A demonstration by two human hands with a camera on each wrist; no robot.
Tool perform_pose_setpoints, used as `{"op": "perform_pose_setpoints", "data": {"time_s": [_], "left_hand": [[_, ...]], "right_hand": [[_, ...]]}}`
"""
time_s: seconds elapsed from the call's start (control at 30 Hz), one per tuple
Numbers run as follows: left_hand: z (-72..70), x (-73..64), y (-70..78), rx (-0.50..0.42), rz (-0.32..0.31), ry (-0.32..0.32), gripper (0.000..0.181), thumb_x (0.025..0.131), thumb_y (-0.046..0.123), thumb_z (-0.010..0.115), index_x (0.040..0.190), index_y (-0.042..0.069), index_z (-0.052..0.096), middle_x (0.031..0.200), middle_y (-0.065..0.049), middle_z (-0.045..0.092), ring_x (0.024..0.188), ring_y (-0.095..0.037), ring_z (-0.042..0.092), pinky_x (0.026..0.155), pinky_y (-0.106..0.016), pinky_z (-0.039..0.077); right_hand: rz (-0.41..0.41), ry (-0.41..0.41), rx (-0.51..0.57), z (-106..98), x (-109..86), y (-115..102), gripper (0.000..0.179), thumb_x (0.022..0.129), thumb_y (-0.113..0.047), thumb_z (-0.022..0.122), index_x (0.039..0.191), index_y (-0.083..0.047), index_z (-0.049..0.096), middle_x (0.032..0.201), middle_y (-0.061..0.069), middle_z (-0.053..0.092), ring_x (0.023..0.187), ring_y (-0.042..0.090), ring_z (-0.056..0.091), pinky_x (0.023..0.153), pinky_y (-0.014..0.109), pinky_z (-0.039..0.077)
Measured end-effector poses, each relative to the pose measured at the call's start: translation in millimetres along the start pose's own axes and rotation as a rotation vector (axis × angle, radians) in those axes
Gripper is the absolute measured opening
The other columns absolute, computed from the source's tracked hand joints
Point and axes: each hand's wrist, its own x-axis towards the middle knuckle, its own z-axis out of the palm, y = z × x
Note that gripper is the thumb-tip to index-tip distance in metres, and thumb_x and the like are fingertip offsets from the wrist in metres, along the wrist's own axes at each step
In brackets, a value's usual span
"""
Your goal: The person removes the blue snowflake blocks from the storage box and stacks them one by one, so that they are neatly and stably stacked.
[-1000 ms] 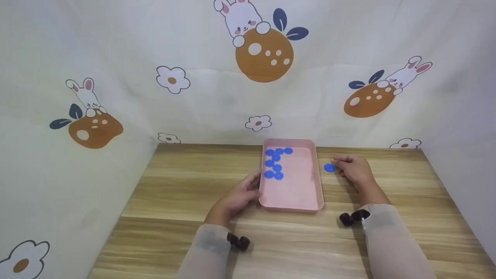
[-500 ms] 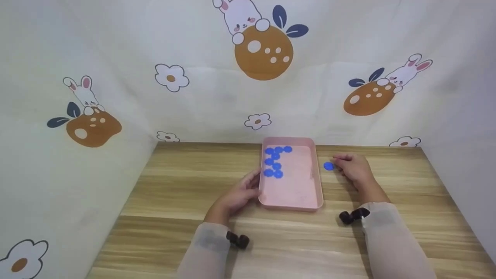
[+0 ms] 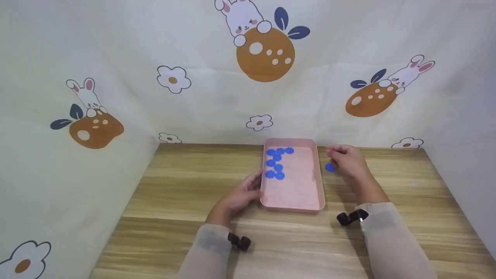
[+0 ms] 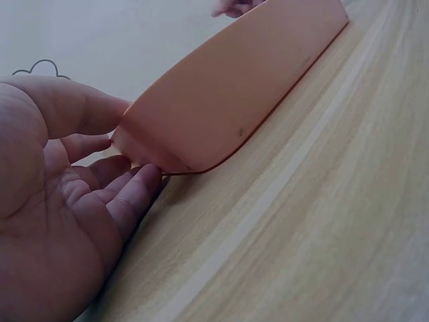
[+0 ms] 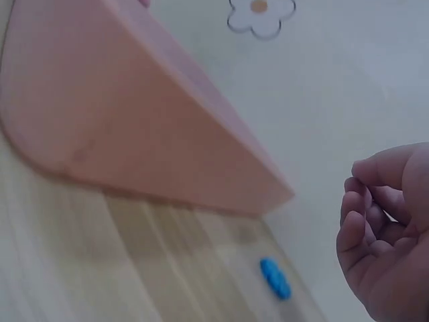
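Head view gave us the pink tray (image 3: 295, 193) first, set lengthwise on the wooden table (image 3: 174, 201), its long sides running away from the person; we judged it lay that way so that both hands could reach it from either flank. Inside it, along its left wall and toward its far end, we counted eight small blue pieces (image 3: 278, 167), scallop-edged and close together, some seeming to touch; the bunching looked to us more like deliberate gathering than chance.

Against the outside of the tray's left wall, near its near corner, rested the left hand (image 3: 237, 198); the left wrist view showed thumb and fingertips touching the corner, lightly bent and spread, with no firm clasp; we took this as steadying, since a tray so light-looking could slide easily.

Just right of the tray, apart from its wall, one loose blue disc (image 3: 329, 167) lay on the table; beside and partly over it hung the right hand (image 3: 352, 166), its fingers curled and thumb tip near the index, a narrow pinch with nothing visible in it; the right wrist view showed the disc clear of those fingers; we thought the pinch suited something this thin.

Beyond the tray's far end rose a pale cloth (image 3: 217, 108) printed with rabbits and flowers; nearer us than the tray, grey sleeves (image 3: 207, 252) covered the forearms.
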Motion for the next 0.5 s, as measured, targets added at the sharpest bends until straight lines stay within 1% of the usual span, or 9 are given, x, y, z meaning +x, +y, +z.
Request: {"op": "perform_pose_setpoints", "data": {"time_s": [0.07,0.1,0.17,0.27,0.37,0.5], "left_hand": [[-0.2,0.1,-1.2,-0.009,0.013,-0.005,0.083,0.100,0.000,0.059,0.172,0.012,0.021,0.180,-0.011,0.022,0.168,-0.031,0.021,0.137,-0.049,0.022],[-0.3,0.4,-1.8,-0.015,0.022,-0.010,0.083,0.100,-0.001,0.058,0.172,0.011,0.020,0.180,-0.012,0.021,0.168,-0.032,0.020,0.137,-0.050,0.022],[-0.5,0.9,-2.9,-0.025,0.036,-0.017,0.083,0.100,-0.002,0.057,0.172,0.009,0.018,0.180,-0.013,0.020,0.168,-0.032,0.018,0.136,-0.050,0.023],[-0.6,1.7,-4.3,-0.034,0.052,-0.024,0.083,0.100,-0.004,0.055,0.172,0.005,0.016,0.180,-0.015,0.018,0.169,-0.034,0.016,0.136,-0.051,0.023],[-0.3,1.5,-4.2,-0.024,0.040,-0.011,0.082,0.100,-0.003,0.056,0.172,0.007,0.018,0.180,-0.014,0.021,0.168,-0.033,0.019,0.136,-0.050,0.023],[0.6,0.5,-3.0,-0.009,0.018,0.002,0.081,0.100,0.000,0.058,0.172,0.011,0.021,0.180,-0.012,0.023,0.168,-0.031,0.022,0.137,-0.049,0.023]], "right_hand": [[-0.043,-0.012,-0.015,8,-1.8,-9,0.044,0.104,-0.033,0.070,0.134,-0.002,0.070,0.102,0.003,0.070,0.088,0.018,0.065,0.080,0.031,0.062],[-0.066,-0.017,-0.026,12,-1.7,-14,0.042,0.103,-0.033,0.071,0.132,-0.002,0.071,0.101,0.004,0.071,0.088,0.019,0.066,0.079,0.031,0.062],[-0.113,-0.022,-0.039,19,0.3,-20,0.039,0.103,-0.031,0.072,0.129,-0.002,0.074,0.098,0.004,0.072,0.086,0.019,0.066,0.077,0.031,0.062],[-0.160,-0.028,-0.061,29,5.1,-28,0.033,0.102,-0.027,0.071,0.124,-0.002,0.077,0.096,0.002,0.073,0.083,0.017,0.066,0.074,0.029,0.062],[-0.162,-0.037,-0.089,35,9.9,-33,0.030,0.103,-0.027,0.070,0.122,-0.004,0.077,0.097,0.004,0.074,0.085,0.018,0.066,0.073,0.028,0.061],[-0.145,-0.048,-0.112,42,16.6,-39,0.032,0.105,-0.026,0.068,0.125,-0.003,0.076,0.101,0.003,0.074,0.093,0.024,0.068,0.076,0.026,0.062]]}}
